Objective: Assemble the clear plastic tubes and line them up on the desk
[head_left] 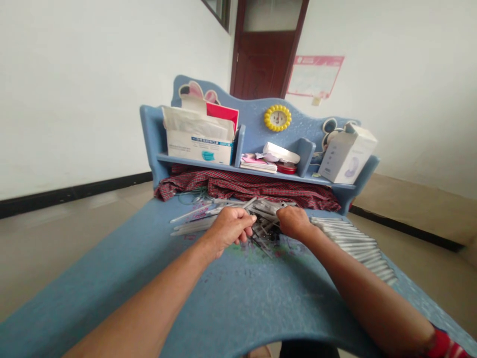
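Your left hand (231,226) presses thumb to forefinger and your right hand (294,222) curls closed; I cannot tell what either pinches. The tube pile (265,216) lies between them, probably for easy reach; the row (352,244) at right sits side by side, likely for neatness.

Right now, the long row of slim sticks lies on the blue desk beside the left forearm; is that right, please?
Not quite: the head view shows the long row of slim sticks on the blue desk beside the right forearm, not the left.
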The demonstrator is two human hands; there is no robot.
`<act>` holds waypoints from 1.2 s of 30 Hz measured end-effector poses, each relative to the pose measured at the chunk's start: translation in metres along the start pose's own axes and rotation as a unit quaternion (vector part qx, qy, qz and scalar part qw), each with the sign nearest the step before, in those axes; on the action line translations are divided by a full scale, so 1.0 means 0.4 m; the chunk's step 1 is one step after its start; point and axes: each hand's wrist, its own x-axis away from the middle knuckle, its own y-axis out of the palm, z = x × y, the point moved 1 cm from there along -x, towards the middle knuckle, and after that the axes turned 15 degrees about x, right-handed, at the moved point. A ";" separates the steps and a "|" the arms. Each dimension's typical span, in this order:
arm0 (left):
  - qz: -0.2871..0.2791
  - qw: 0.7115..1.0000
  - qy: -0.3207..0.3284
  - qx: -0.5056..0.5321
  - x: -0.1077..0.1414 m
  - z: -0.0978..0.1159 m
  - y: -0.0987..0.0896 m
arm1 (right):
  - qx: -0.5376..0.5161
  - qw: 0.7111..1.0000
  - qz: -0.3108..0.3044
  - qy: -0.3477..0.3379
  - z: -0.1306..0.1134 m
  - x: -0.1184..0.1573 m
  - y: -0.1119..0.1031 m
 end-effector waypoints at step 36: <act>0.152 0.921 -0.030 0.359 -0.039 -0.022 -0.062 | -0.167 0.985 0.030 -0.031 0.029 0.052 0.005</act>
